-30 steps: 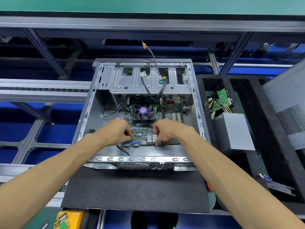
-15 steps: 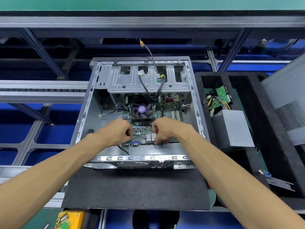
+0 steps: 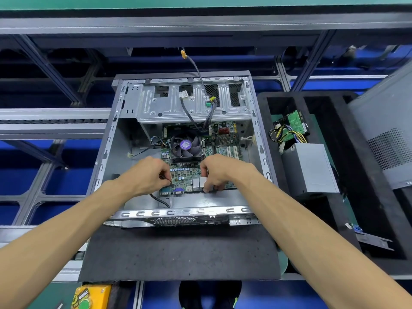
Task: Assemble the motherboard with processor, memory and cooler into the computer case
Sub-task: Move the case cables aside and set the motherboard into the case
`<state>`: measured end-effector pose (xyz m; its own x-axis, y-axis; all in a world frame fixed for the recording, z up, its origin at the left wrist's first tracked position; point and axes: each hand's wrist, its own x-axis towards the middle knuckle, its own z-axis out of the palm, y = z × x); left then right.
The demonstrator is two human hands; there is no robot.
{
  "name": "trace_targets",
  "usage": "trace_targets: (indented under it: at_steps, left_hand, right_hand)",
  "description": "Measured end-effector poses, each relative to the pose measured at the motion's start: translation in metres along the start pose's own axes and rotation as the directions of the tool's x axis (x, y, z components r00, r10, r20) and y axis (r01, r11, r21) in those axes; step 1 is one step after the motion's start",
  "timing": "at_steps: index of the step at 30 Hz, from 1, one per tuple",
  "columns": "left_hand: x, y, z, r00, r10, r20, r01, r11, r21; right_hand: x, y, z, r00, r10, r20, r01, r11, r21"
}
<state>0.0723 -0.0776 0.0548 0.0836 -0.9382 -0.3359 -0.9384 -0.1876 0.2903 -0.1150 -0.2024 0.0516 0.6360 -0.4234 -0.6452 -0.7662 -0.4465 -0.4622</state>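
Note:
An open grey computer case [image 3: 111, 139] lies flat on a black foam mat [image 3: 178, 253]. Inside it sits the green motherboard [image 3: 185, 177] with a black cooler fan [image 3: 186, 146] that has a purple centre label. My left hand [image 3: 147, 175] grips the board's near left edge, with a black cable under its fingers. My right hand [image 3: 217, 175] grips the near right part of the board, fingers curled over the silver rear ports [image 3: 199, 184]. The board's near edge lies apart from the case's rear wall [image 3: 182, 212].
A silver drive cage [image 3: 191, 103] spans the case's far end, with loose cables [image 3: 198, 112] draped over it. A black foam tray [image 3: 334, 197] at the right holds a grey power supply [image 3: 310, 168] and a hard drive [image 3: 294, 126]. A case side panel [image 3: 388, 134] leans at far right.
Both hands keep their grip on the board's near edge. The view has tilted slightly, and the board shows no clear shift inside the case.

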Motion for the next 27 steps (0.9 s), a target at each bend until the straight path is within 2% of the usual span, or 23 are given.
trace_targets:
  at_steps: [27]
  left_hand:
    - [0.0030, -0.0003, 0.0037, 1.000, -0.008, 0.011, 0.008, 1.000, -0.002]
  right_hand:
    - [0.0019, -0.0002, 0.0009, 1.000, -0.009, -0.007, 0.009, 0.999, -0.044]
